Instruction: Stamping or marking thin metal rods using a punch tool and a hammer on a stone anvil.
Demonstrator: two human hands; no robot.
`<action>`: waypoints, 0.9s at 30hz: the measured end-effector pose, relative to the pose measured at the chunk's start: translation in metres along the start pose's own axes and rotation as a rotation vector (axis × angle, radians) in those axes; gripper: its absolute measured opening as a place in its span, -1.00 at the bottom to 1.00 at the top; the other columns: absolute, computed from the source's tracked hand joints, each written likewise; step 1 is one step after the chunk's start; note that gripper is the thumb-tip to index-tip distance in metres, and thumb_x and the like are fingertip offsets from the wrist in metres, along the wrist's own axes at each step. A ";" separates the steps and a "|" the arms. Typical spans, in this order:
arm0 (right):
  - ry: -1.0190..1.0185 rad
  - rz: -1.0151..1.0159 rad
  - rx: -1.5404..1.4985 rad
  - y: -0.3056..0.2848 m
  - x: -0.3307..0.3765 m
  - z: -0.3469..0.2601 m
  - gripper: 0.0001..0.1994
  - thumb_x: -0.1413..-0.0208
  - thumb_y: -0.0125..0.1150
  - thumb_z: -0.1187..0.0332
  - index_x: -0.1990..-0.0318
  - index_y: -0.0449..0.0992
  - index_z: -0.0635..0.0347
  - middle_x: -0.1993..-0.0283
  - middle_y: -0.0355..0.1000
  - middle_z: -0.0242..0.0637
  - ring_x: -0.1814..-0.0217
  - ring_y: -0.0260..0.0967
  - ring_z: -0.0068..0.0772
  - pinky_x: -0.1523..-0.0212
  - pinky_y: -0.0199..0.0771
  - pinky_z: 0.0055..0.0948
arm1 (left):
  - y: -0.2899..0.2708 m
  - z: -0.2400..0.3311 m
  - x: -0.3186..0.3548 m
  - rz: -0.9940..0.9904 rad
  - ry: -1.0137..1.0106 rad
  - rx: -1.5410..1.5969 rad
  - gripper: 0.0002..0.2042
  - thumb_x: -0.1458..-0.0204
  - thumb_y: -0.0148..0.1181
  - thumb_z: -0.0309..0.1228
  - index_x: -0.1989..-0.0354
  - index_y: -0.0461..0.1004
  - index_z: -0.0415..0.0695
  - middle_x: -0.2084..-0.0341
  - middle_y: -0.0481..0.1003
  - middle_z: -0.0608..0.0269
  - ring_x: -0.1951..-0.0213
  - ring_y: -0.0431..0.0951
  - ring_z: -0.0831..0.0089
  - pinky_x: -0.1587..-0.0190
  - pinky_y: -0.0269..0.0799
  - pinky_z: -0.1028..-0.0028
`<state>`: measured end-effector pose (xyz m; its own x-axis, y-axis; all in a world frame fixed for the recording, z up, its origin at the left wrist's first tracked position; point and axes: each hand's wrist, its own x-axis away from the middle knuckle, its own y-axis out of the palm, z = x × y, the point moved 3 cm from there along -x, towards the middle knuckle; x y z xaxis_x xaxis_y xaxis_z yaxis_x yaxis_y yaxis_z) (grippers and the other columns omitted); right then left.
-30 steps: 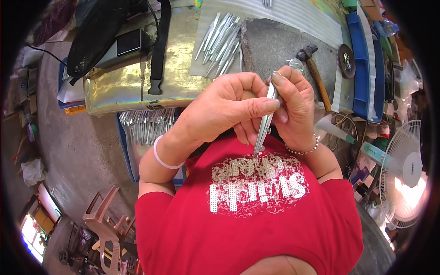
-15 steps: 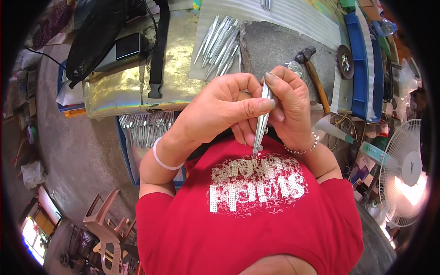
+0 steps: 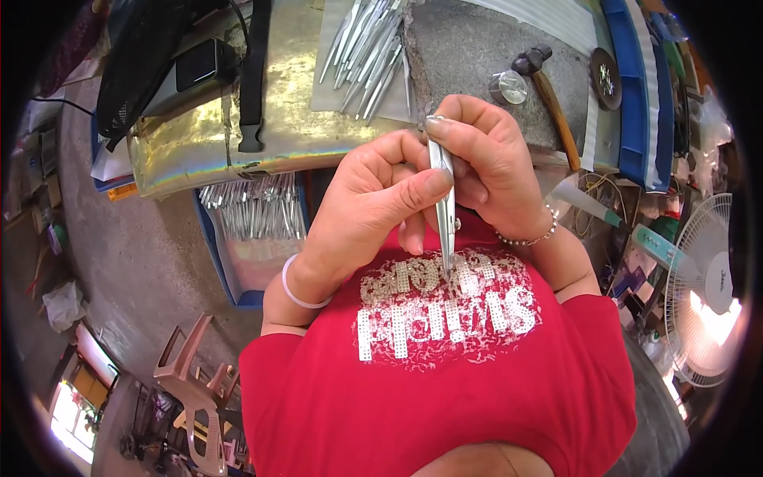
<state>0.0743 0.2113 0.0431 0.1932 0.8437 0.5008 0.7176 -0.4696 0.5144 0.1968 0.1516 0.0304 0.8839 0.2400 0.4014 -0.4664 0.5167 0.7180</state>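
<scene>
Close in front of my red shirt, both hands hold a slim silver drawing compass (image 3: 443,211), its pointed end down toward me. My left hand (image 3: 358,199) is closed, with the thumb pressed along the middle of the legs and the fingers curled behind. At the top end, my right hand (image 3: 494,155) pinches the compass head between thumb and fingertips. A small round knob juts from one leg near the lower end. Beyond my left hand, a pile of similar silver pieces (image 3: 369,52) lies on a pale sheet. What the curled fingers touch behind the compass is hidden.
A hammer (image 3: 558,123) and a small clear container (image 3: 508,87) rest on the grey slab (image 3: 461,60). Beside them are a dark round dish (image 3: 597,70) and a blue tray (image 3: 628,95). A blue drawer (image 3: 213,246) below the bench holds silver pieces. A fan (image 3: 703,294) stands right.
Both hands and the compass have shifted slightly left in view, and the compass stands more upright. The view has tilted, showing more of the blue drawer. The grip looks the same.
</scene>
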 end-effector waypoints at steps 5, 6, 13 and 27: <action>0.035 0.001 -0.032 -0.004 -0.005 0.004 -0.84 -0.12 0.14 0.37 0.44 0.38 0.21 0.65 0.27 -0.48 0.80 0.06 -0.78 0.83 -0.03 -0.75 | -0.003 -0.007 -0.004 -0.023 0.063 0.160 -0.87 -0.12 0.11 -0.42 0.36 0.34 -0.21 0.52 0.53 0.15 0.71 0.44 0.62 0.73 0.27 0.74; 0.046 0.002 -0.042 -0.004 -0.005 0.005 -0.84 -0.12 0.15 0.36 0.44 0.39 0.21 0.64 0.27 -0.49 0.80 0.06 -0.78 0.83 -0.02 -0.75 | -0.002 -0.007 -0.004 -0.025 0.063 0.158 -0.87 -0.12 0.11 -0.42 0.36 0.34 -0.21 0.52 0.53 0.15 0.71 0.44 0.62 0.73 0.27 0.74; 0.046 -0.013 -0.073 -0.006 -0.006 0.005 -0.84 -0.12 0.15 0.36 0.44 0.39 0.21 0.63 0.27 -0.49 0.79 0.07 -0.78 0.82 0.00 -0.75 | -0.004 -0.008 -0.007 -0.031 0.066 0.175 -0.86 -0.13 0.10 -0.42 0.36 0.32 -0.21 0.43 0.55 0.01 0.71 0.44 0.63 0.72 0.28 0.77; 0.003 0.024 -0.004 -0.003 -0.004 0.004 -0.84 -0.16 0.08 0.34 0.44 0.37 0.17 0.67 0.24 -0.52 0.81 -0.05 -0.83 0.82 -0.14 -0.77 | 0.001 -0.006 -0.006 -0.020 0.055 0.152 -0.87 -0.13 0.10 -0.42 0.33 0.34 -0.22 0.44 0.55 0.01 0.72 0.44 0.63 0.72 0.29 0.77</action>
<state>0.0736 0.2105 0.0367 0.2086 0.8313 0.5152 0.7099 -0.4910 0.5049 0.1912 0.1555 0.0251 0.8916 0.2774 0.3578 -0.4451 0.3921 0.8051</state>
